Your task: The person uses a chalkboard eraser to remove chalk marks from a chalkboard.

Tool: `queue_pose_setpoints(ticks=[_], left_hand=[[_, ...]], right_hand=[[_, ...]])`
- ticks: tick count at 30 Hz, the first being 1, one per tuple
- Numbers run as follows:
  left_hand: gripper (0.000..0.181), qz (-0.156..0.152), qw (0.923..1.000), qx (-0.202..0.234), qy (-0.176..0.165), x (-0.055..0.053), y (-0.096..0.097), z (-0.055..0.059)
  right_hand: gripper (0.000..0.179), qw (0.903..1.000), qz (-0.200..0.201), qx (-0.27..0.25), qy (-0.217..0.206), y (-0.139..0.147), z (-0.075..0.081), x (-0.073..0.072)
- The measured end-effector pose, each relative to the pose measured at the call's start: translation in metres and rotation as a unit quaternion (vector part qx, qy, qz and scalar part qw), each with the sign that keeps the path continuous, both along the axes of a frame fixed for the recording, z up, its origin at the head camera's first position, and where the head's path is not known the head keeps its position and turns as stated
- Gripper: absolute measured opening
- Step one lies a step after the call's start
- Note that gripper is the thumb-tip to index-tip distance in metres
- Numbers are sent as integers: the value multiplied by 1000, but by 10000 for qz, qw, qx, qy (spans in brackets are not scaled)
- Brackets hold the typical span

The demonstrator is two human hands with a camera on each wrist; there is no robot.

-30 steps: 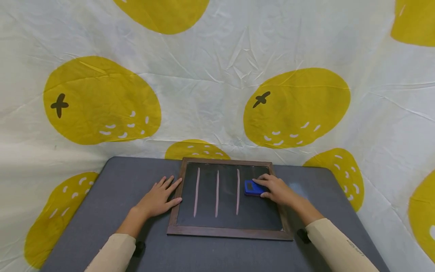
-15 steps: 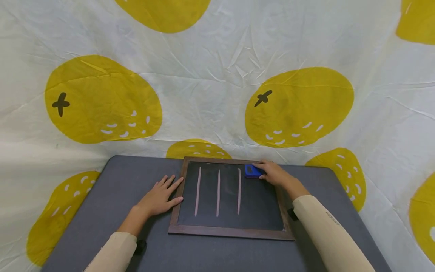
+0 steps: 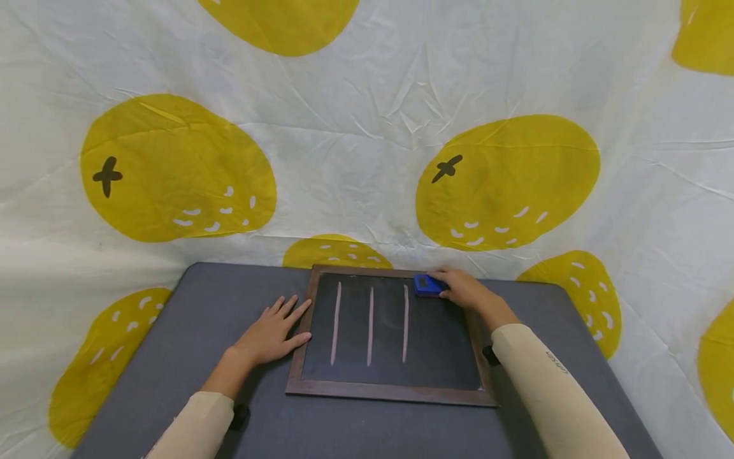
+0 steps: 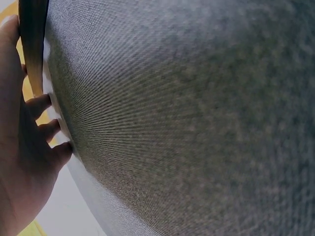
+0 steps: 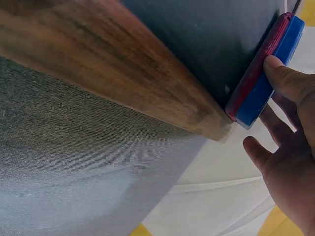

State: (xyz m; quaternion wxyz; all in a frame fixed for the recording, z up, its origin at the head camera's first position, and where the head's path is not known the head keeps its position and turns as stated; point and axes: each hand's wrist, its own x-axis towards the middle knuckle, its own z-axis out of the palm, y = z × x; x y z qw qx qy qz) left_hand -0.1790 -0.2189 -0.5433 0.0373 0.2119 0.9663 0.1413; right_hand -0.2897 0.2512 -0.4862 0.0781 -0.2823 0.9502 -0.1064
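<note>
A small chalkboard [image 3: 436, 344] in a brown wooden frame lies on the table, with three pale chalk lines [image 3: 370, 326] down its left and middle part. My right hand [image 3: 463, 288] grips a blue eraser [image 3: 425, 286] by its right end, near the board's top right corner. In the right wrist view the eraser [image 5: 283, 59] shows a red felt side against the dark surface, thumb on its edge. My left hand [image 3: 269, 335] lies with fingers spread, fingertips and thumb on the frame's left side; in the left wrist view its fingers [image 4: 49, 129] reach the tabletop.
The dark grey table [image 3: 229, 293] extends on all sides of the board. Behind it hangs a white cloth [image 3: 344, 172] printed with large yellow fruit shapes, close to the table's back edge.
My right hand has moved the eraser up the board, away from me, to the top part of the frame, slowing lately. The left hand stays in place, and the chalk lines look the same.
</note>
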Motion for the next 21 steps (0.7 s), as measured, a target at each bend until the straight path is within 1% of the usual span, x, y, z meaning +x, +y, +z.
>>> queue_pose_setpoints(ticks=[6, 11, 16, 21], left_hand=[[79, 38, 10000, 14, -44, 1, 2, 2], [79, 68, 9999, 11, -84, -1, 3, 3], [79, 76, 9999, -12, -97, -1, 3, 4], [79, 66, 9998, 48, -179, -1, 4, 7]], right_hand=[[58, 10000, 55, -56, 24, 0, 1, 0], [58, 10000, 13, 19, -49, 2, 1, 6], [58, 9999, 38, 65, -92, 4, 1, 17], [57, 9996, 259, 52, 99, 8, 1, 33]])
